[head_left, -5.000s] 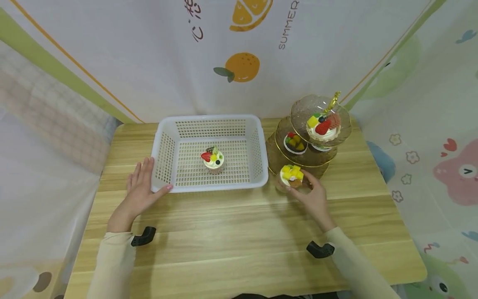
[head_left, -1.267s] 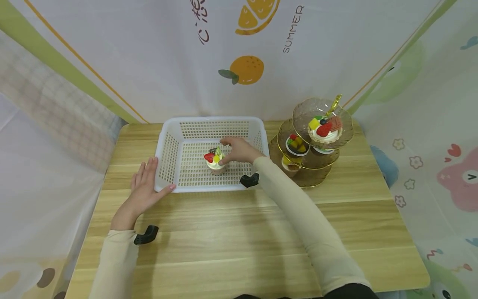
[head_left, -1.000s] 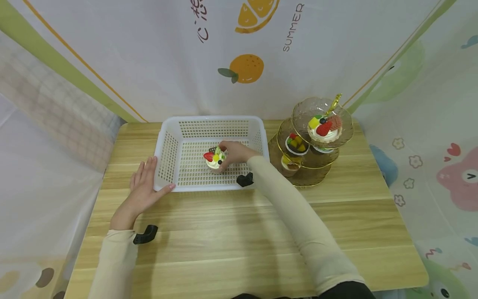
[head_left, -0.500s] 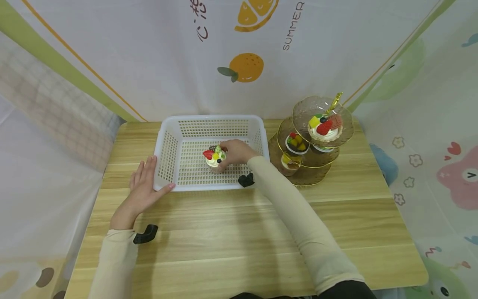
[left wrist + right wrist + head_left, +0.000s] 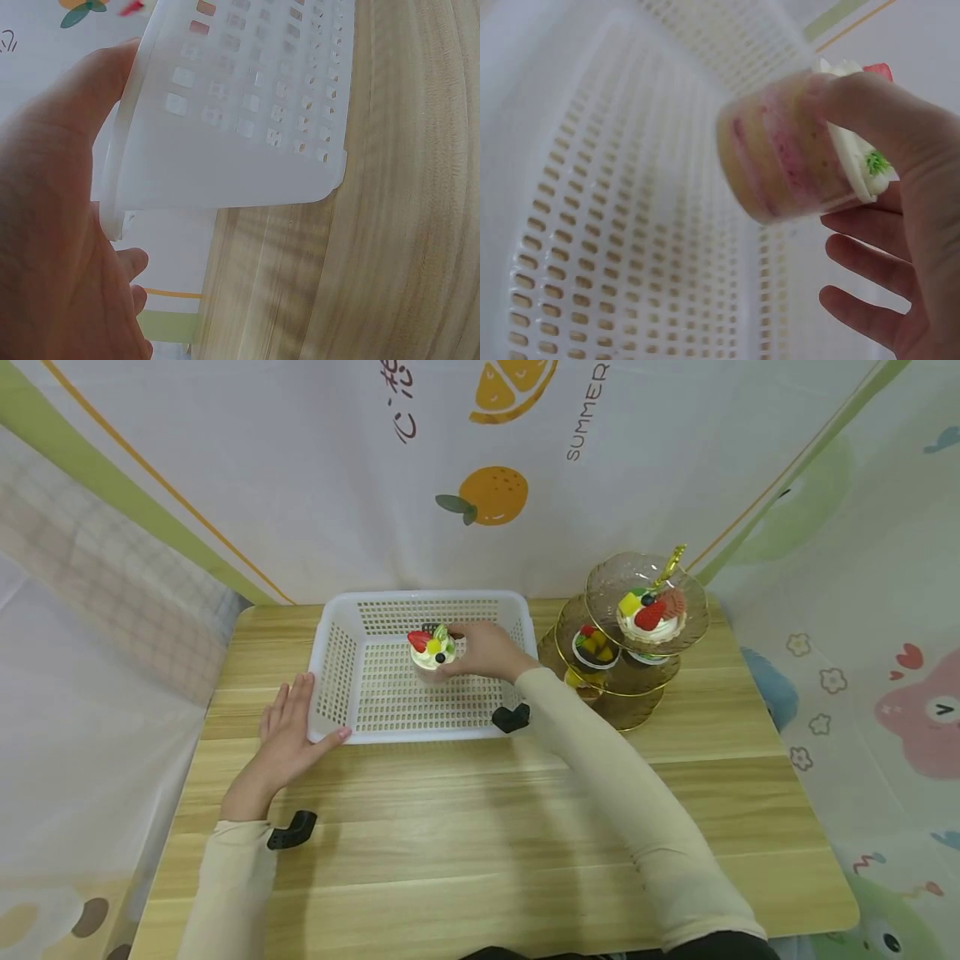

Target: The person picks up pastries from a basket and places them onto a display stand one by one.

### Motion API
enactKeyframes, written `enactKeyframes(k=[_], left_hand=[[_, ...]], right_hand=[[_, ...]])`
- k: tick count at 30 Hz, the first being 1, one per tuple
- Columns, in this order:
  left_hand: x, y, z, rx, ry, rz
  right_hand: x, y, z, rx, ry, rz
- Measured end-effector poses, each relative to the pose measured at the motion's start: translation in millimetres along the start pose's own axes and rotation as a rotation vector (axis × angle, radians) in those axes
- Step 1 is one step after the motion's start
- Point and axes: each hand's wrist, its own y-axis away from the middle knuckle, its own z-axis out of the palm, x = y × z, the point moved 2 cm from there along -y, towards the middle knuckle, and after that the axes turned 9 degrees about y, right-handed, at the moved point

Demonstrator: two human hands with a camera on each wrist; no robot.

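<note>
My right hand (image 5: 483,652) grips a fruit-topped cake cup (image 5: 431,652) and holds it lifted above the floor of the white perforated basket (image 5: 330,672). In the right wrist view the clear cup (image 5: 784,161) shows pink and cream layers, with my thumb and fingers (image 5: 870,109) round it and the basket (image 5: 592,247) below. My left hand (image 5: 288,739) lies flat on the table, thumb and palm against the basket's near left corner (image 5: 225,165). A three-tier glass stand (image 5: 637,647) at the right carries other dessert cups.
The wooden table (image 5: 480,827) has bare boards in front of the basket. A printed cloth backdrop (image 5: 487,493) hangs behind and at both sides. The stand's gold handle (image 5: 670,564) rises at the back right.
My right hand closed round the cake cup in the basket and has raised it off the basket floor, shifting slightly back. The left hand stays put at the basket corner.
</note>
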Motion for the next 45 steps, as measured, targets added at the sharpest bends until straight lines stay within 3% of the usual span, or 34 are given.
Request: enactKeyframes(k=[9,15,22,29,34,39,45], left_hand=[[0.3,-0.6,-0.3,0.000,0.001,0.005],[0.1,-1.1,1.1,-0.001,-0.005,0.000],[-1.6,-0.4,0.9,-0.006,0.000,0.002],[-1.4,0.4,0.7,-0.007,0.006,-0.003],[-1.0,0.0,1.3,-0.007,0.004,-0.004],[0.3,0.5,1.0,-0.013,0.007,-0.005],[1.3,1.1,1.0,-0.011,0.003,-0.006]], right_hand=[[1,50,-31,0.187,-0.108,-0.035],[11,102,-44,0.266,-0.147,0.011],[31,170,-50,0.436,-0.129,0.070],[65,235,-38,0.591,-0.145,0.164],[88,269,-21,0.698,-0.173,0.214],[109,288,-3,0.738,-0.167,0.322],[130,292,13,0.723,-0.149,0.437]])
